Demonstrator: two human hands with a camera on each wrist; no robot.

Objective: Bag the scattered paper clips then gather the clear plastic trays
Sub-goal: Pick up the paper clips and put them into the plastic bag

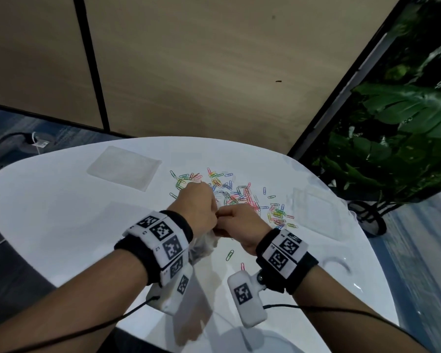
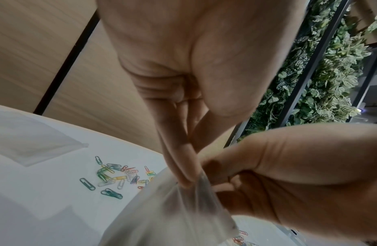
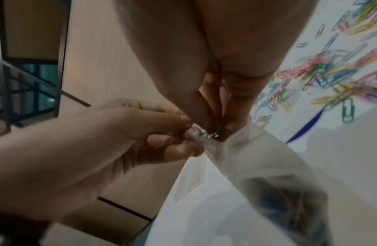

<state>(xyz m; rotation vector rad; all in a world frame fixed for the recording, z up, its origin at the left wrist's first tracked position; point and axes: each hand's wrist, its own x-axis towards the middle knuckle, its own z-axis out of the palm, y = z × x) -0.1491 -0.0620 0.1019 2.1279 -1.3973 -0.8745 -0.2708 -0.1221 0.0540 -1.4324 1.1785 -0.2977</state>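
Observation:
Over the white table [image 1: 61,220] my left hand [image 1: 201,207] pinches the rim of a clear plastic bag [image 1: 204,247], which hangs below it with clips inside. My right hand [image 1: 237,222] touches the left at the bag's mouth. In the right wrist view its fingertips [image 3: 217,126] pinch a few paper clips [image 3: 214,134] right at the opening. Coloured paper clips [image 1: 239,194] lie scattered beyond both hands. One clear tray [image 1: 124,168] lies at the back left. A second clear tray [image 1: 316,212] sits to the right.
Two stray clips, a green one [image 1: 230,255] and a pink one [image 1: 242,266], lie on the table near my right wrist. A leafy plant [image 1: 392,149] stands past the table's right edge. A wooden wall panel [image 1: 189,72] runs behind the table.

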